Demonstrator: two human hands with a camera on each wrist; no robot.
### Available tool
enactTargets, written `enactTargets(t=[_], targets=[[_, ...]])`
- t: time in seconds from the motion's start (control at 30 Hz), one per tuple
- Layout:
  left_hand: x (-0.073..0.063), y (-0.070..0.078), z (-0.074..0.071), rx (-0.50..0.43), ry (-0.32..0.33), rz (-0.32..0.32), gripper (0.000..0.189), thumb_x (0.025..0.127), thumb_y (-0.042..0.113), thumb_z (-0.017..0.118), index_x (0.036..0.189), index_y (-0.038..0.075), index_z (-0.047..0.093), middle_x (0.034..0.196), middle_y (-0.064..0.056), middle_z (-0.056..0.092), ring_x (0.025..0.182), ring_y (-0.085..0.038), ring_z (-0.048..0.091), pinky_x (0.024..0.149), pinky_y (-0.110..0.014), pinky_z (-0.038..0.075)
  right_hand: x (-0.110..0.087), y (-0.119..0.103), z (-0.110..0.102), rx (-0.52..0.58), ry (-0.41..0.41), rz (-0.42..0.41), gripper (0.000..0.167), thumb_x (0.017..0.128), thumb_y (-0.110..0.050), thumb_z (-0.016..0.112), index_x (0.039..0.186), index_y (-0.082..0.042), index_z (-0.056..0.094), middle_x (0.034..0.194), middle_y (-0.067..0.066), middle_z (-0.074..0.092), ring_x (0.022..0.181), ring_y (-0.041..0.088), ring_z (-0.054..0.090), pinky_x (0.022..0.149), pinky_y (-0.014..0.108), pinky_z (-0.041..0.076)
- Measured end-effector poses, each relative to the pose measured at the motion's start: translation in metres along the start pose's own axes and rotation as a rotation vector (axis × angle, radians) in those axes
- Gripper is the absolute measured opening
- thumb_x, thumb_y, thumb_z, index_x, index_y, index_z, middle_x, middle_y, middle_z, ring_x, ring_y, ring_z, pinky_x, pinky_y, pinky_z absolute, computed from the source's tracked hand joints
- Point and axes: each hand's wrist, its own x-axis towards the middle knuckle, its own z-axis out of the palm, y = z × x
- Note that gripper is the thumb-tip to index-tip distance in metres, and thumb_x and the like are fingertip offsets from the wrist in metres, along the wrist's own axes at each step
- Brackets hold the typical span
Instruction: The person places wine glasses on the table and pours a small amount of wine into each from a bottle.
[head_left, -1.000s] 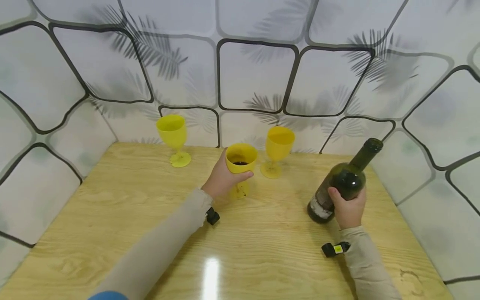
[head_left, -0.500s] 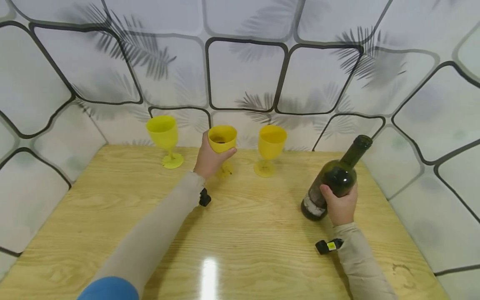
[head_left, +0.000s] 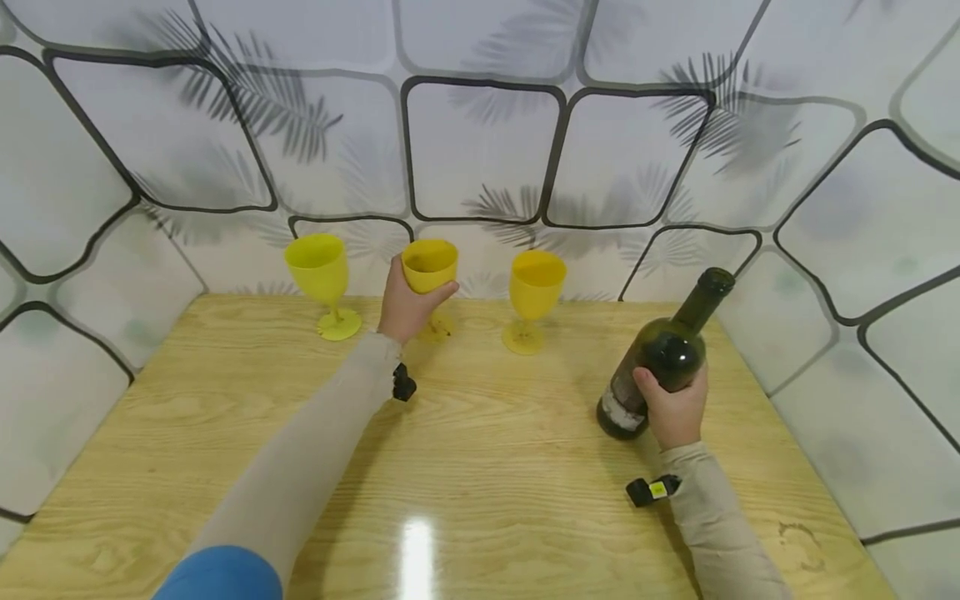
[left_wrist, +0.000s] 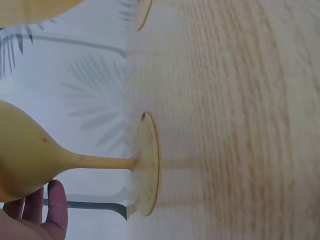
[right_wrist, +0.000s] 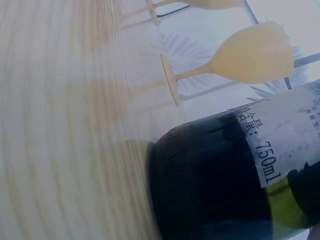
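Note:
Toward the back of the table, my left hand (head_left: pixel 403 305) holds a yellow goblet (head_left: pixel 432 268) by its bowl, thumb across the front. In the left wrist view that goblet's foot (left_wrist: pixel 146 165) is at the tabletop, and fingers (left_wrist: pixel 57 205) curve beneath the bowl. My right hand (head_left: pixel 677 410) grips a dark green wine bottle (head_left: pixel 624 400) on the right, its neck uncorked and leaning up to the right. Its label (right_wrist: pixel 285 132) reads 750ml in the right wrist view. A greenish-yellow goblet (head_left: pixel 319 268) stands left of the held one, an orange-yellow goblet (head_left: pixel 537 287) right of it.
The wooden table (head_left: pixel 487 467) ends at a patterned wall (head_left: pixel 480 150) just behind the goblets. Side panels close in at left and right. A ring-shaped mark (head_left: pixel 801 546) shows on the wood near the right front.
My left hand has carried its goblet back and to the left, into line between the other two. The right hand keeps its hold on the bottle at nearly the same spot.

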Motion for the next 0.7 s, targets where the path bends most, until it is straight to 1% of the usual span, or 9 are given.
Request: enactTargets(t=[0.23, 0.3, 0.37, 0.43, 0.53, 0.6, 0.63, 0.7], targets=[[-0.006, 0.009, -0.002, 0.033, -0.002, -0.088, 0.095, 0.086, 0.042, 0.084, 0.155, 0.012, 0.027, 0.141, -0.013, 0.051, 0.121, -0.029, 0.055, 0.107, -0.049, 0.047, 0.001, -0.001, 0.001, 0.006, -0.003, 0.009, 0.073, 0.076, -0.001, 0.086, 0.142, -0.008, 0.054, 0.122, -0.008, 0.064, 0.116, 0.011, 0.057, 0.102, 0.023, 0.042], [-0.007, 0.011, -0.002, 0.040, -0.001, -0.101, 0.096, 0.086, 0.043, 0.084, 0.156, 0.012, 0.025, 0.142, -0.014, 0.050, 0.122, -0.030, 0.054, 0.108, -0.049, 0.046, 0.001, -0.001, 0.001, 0.004, 0.001, 0.020, 0.073, 0.076, -0.001, 0.086, 0.141, -0.009, 0.054, 0.122, -0.008, 0.064, 0.116, 0.011, 0.058, 0.102, 0.023, 0.042], [-0.007, 0.011, -0.001, 0.032, 0.001, -0.101, 0.099, 0.086, 0.041, 0.085, 0.157, 0.012, 0.024, 0.145, -0.014, 0.047, 0.125, -0.031, 0.053, 0.109, -0.049, 0.044, 0.001, 0.001, 0.000, -0.005, 0.003, 0.029, 0.072, 0.076, -0.002, 0.086, 0.141, -0.009, 0.055, 0.122, -0.009, 0.064, 0.116, 0.010, 0.058, 0.101, 0.023, 0.042], [-0.009, 0.011, -0.001, 0.022, 0.001, -0.101, 0.103, 0.086, 0.040, 0.085, 0.160, 0.013, 0.019, 0.153, -0.014, 0.040, 0.132, -0.030, 0.049, 0.112, -0.049, 0.042, 0.001, 0.002, 0.000, -0.012, 0.002, 0.032, 0.072, 0.077, -0.002, 0.086, 0.141, -0.010, 0.055, 0.122, -0.010, 0.064, 0.116, 0.010, 0.058, 0.102, 0.023, 0.042], [-0.015, 0.012, -0.002, -0.015, 0.014, -0.112, 0.110, 0.086, 0.038, 0.085, 0.164, 0.016, 0.010, 0.165, -0.013, 0.023, 0.143, -0.031, 0.039, 0.116, -0.048, 0.039, 0.001, 0.003, -0.001, -0.020, 0.000, 0.024, 0.071, 0.077, -0.003, 0.086, 0.141, -0.009, 0.055, 0.122, -0.010, 0.064, 0.116, 0.010, 0.057, 0.102, 0.023, 0.041], [-0.023, 0.015, -0.003, -0.039, 0.027, -0.121, 0.113, 0.088, 0.038, 0.083, 0.165, 0.017, 0.003, 0.169, -0.013, 0.012, 0.149, -0.032, 0.033, 0.119, -0.048, 0.036, 0.001, 0.003, -0.002, -0.017, -0.004, 0.019, 0.071, 0.077, -0.004, 0.086, 0.141, -0.009, 0.055, 0.122, -0.010, 0.064, 0.116, 0.010, 0.057, 0.101, 0.023, 0.041], [-0.028, 0.017, -0.004, -0.052, 0.034, -0.126, 0.114, 0.089, 0.039, 0.082, 0.165, 0.018, 0.001, 0.170, -0.014, 0.008, 0.150, -0.033, 0.031, 0.120, -0.049, 0.035, 0.001, 0.002, -0.002, -0.016, -0.007, 0.016, 0.071, 0.077, -0.004, 0.086, 0.141, -0.009, 0.055, 0.122, -0.010, 0.064, 0.116, 0.010, 0.057, 0.102, 0.023, 0.041], [-0.040, 0.020, -0.004, -0.073, 0.046, -0.120, 0.112, 0.091, 0.038, 0.081, 0.165, 0.016, -0.001, 0.170, -0.017, 0.007, 0.150, -0.037, 0.030, 0.121, -0.050, 0.033, 0.001, 0.001, -0.002, -0.021, -0.005, 0.012, 0.072, 0.077, -0.004, 0.086, 0.141, -0.009, 0.055, 0.122, -0.010, 0.064, 0.116, 0.010, 0.057, 0.102, 0.023, 0.041]])
